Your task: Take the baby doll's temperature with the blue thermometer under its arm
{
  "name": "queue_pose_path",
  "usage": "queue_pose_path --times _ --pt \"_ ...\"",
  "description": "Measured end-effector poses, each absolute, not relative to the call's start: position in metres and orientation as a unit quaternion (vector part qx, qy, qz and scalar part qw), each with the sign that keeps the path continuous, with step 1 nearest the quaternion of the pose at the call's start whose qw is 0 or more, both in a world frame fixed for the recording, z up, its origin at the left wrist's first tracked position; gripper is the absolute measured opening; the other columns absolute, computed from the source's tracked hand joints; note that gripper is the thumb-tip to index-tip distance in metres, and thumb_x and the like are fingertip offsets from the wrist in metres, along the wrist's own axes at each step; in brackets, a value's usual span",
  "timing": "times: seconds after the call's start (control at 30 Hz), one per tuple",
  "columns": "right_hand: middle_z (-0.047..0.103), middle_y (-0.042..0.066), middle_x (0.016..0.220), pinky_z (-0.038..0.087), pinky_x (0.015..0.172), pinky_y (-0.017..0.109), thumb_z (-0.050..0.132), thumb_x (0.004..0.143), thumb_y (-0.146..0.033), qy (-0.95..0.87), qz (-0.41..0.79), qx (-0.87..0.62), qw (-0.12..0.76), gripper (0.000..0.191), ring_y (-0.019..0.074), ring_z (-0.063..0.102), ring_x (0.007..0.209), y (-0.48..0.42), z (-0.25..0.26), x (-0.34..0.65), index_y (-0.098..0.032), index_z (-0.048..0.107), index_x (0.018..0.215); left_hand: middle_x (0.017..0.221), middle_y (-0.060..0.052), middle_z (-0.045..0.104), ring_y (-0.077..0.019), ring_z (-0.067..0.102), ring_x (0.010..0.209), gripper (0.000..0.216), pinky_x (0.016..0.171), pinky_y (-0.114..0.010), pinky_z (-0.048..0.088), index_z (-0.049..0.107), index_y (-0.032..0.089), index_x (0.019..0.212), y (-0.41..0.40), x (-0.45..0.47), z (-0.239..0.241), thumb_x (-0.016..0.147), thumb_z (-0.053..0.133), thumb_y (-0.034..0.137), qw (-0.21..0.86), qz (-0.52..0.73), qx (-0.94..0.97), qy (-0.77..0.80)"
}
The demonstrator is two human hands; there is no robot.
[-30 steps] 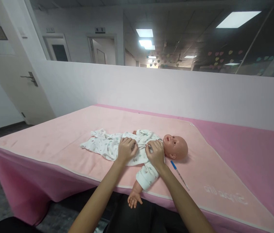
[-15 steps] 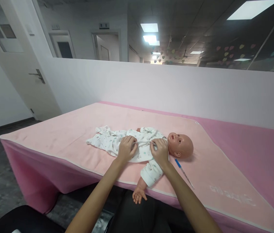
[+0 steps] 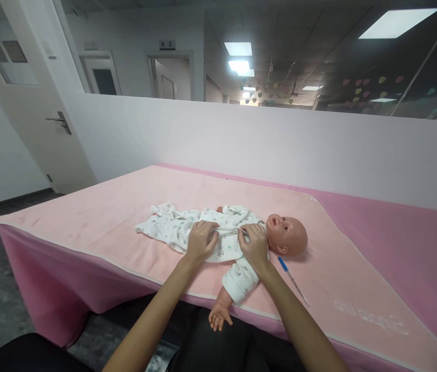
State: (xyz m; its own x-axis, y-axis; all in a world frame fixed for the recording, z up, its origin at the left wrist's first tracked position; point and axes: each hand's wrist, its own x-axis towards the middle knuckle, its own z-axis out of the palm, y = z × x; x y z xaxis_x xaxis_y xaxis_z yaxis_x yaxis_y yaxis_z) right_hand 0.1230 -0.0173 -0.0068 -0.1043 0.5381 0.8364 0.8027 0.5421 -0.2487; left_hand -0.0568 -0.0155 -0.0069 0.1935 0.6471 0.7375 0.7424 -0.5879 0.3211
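A baby doll lies on its back with its head to the right, dressed in a white printed romper. My left hand is closed at the romper's middle, its fingers bent over the cloth. Nearer the doll's chest, my right hand pinches the same front. Between both hands a thin white edge of the romper stretches nearly straight; what exactly lies under the fingertips is hidden. One doll arm sticks out toward me past the table edge. The romper's legs spread flat to the left.
A thermometer with a blue cap lies beside the doll's head, close to my right forearm. The pink blanket covers the table and hangs over its front edge. Behind stands a low white wall with glass above. A door is at the left.
My hands keep their hold on the romper's front. The view has tipped slightly, and the white edge between the hands looks a little different; the doll and thermometer stay in place.
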Motion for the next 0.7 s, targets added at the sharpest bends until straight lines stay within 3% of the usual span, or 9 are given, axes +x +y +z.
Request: queue_pose_path --times 0.17,0.7 --pt "0.059 0.003 0.070 0.036 0.073 0.031 0.045 0.082 -0.019 -0.732 -0.136 -0.458 0.487 0.013 0.0175 0.052 0.074 -0.0177 -0.0066 0.1233 -0.018 0.056 0.075 0.078 -0.004 0.060 -0.0202 0.052 0.076 0.011 0.073 -0.036 0.037 0.054 0.020 0.084 -0.0153 -0.0534 -0.0056 0.080 0.045 0.024 0.097 -0.443 -0.761 -0.464" --pt "0.059 0.004 0.071 0.035 0.073 0.031 0.046 0.083 -0.019 -0.735 -0.127 -0.458 0.483 0.013 0.0173 0.051 0.074 -0.0182 -0.0064 0.1237 -0.018 0.056 0.074 0.074 -0.001 0.060 -0.0173 0.052 0.073 0.012 0.076 -0.033 0.034 0.054 0.019 0.085 -0.0163 -0.0521 -0.0063 0.082 0.042 0.018 0.096 -0.466 -0.722 -0.502"
